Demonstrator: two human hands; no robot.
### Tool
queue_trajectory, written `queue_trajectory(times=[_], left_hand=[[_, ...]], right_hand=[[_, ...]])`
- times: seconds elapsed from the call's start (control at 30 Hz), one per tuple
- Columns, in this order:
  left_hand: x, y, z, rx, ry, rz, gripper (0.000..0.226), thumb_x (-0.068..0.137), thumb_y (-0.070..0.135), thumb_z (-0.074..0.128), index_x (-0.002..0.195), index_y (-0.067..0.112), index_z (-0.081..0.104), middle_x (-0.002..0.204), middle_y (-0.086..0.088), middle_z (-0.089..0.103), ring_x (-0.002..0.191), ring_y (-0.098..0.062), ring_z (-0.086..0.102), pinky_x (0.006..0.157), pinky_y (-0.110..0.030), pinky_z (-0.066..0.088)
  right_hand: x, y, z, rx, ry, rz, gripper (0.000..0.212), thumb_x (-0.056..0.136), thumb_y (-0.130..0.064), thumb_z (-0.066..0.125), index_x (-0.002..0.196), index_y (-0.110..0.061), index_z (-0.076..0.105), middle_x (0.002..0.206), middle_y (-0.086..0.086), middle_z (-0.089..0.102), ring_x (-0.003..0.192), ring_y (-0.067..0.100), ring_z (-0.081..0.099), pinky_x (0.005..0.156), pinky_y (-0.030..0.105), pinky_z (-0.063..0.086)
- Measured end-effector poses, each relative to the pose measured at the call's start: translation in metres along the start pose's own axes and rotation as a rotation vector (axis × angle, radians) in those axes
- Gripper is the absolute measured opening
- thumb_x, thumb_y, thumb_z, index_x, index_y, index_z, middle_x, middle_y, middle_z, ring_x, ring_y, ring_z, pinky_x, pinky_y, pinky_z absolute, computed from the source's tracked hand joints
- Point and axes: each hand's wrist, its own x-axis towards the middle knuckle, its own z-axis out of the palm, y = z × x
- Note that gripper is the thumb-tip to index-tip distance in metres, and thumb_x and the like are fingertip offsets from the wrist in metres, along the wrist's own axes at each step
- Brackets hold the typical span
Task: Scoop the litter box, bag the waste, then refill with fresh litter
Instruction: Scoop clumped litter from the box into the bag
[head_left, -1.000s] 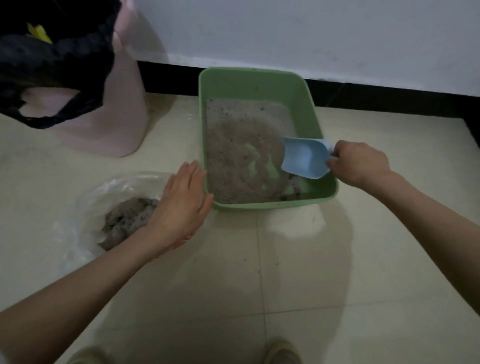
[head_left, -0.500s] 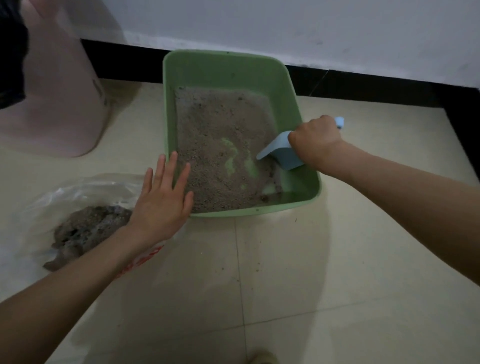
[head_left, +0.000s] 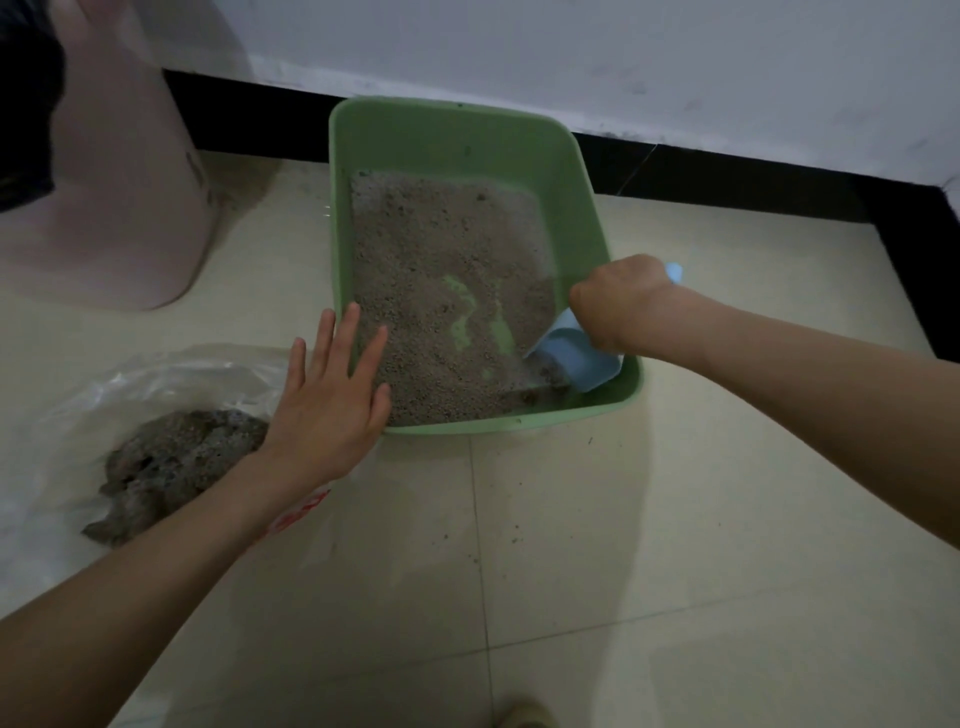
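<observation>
Litter box (head_left: 582, 208): a green plastic tray is set on the tiled floor, its far end near the dark skirting of the wall.
Litter (head_left: 441, 291): the tray floor is covered by grey-brown granules; bare green patches are exposed near the middle and towards the near right corner.
Scoop (head_left: 576, 356): a pale blue plastic scoop is held inside the tray at the near right corner, its mouth tipped down into the litter; the end of its handle is seen past the fist.
Right hand (head_left: 618, 301): the fingers are curled tightly round the scoop handle, with the fist over the tray's right wall.
Left hand (head_left: 327, 410): the fingers are kept straight and spread, laid flat over the tray's near left corner; nothing is gripped.
Waste (head_left: 171, 462): a dark clumped heap is seen lying on a clear plastic bag (head_left: 156, 379) on the floor, just left of the tray.
Pink bin (head_left: 124, 208): a pale pink container is stood at the far left, with a black bag (head_left: 26, 104) draped at its top.
</observation>
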Motion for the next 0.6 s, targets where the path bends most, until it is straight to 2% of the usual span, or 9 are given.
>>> queue_trajectory(times=[0.13,0.23,0.33,0.43,0.6], left_hand=[[0.000,0.001,0.000,-0.006,-0.026,-0.017,0.069,0.085,0.045,0.009,0.149,0.020,0.007,0.156,-0.007,-0.015,0.142,-0.022,-0.018,0.114,-0.047,-0.005],[0.000,0.000,0.000,-0.008,-0.017,-0.007,0.075,0.080,0.049,0.001,0.149,0.021,0.007,0.156,-0.007,-0.014,0.142,-0.023,-0.018,0.114,-0.047,-0.004],[0.001,-0.001,0.001,-0.023,0.004,0.003,0.076,0.079,0.049,0.002,0.149,0.019,0.012,0.156,-0.009,-0.009,0.143,-0.025,-0.013,0.114,-0.050,-0.001],[0.000,0.000,0.001,-0.015,0.008,0.006,0.075,0.080,0.048,0.003,0.148,0.019,0.014,0.156,-0.011,-0.007,0.143,-0.027,-0.011,0.113,-0.051,0.001],[0.000,0.000,0.001,-0.024,0.006,-0.001,0.076,0.079,0.048,0.002,0.148,0.019,0.015,0.157,-0.010,-0.007,0.143,-0.027,-0.011,0.113,-0.051,0.001]], right_hand=[[0.001,-0.002,0.000,0.088,-0.049,0.000,0.015,0.093,-0.014,0.045,0.100,-0.011,0.057,0.069,-0.001,0.042,0.075,0.020,0.049,0.063,0.028,0.038],[-0.001,-0.001,-0.003,0.157,-0.072,0.034,0.009,0.093,-0.014,0.046,0.087,-0.008,0.050,0.068,0.001,0.043,0.071,0.020,0.050,0.062,0.029,0.039],[0.000,0.008,-0.007,0.302,-0.120,0.043,0.030,0.092,-0.015,0.051,0.065,-0.007,0.042,0.062,0.003,0.051,0.056,0.015,0.051,0.058,0.026,0.046],[0.004,0.018,-0.010,0.431,-0.133,0.054,0.023,0.089,-0.019,0.057,0.070,-0.006,0.056,0.059,0.004,0.057,0.051,0.013,0.053,0.049,0.022,0.044],[0.004,0.019,-0.016,0.264,-0.086,0.099,0.021,0.088,-0.022,0.055,0.071,-0.010,0.055,0.060,0.001,0.057,0.053,0.012,0.054,0.059,0.026,0.046]])
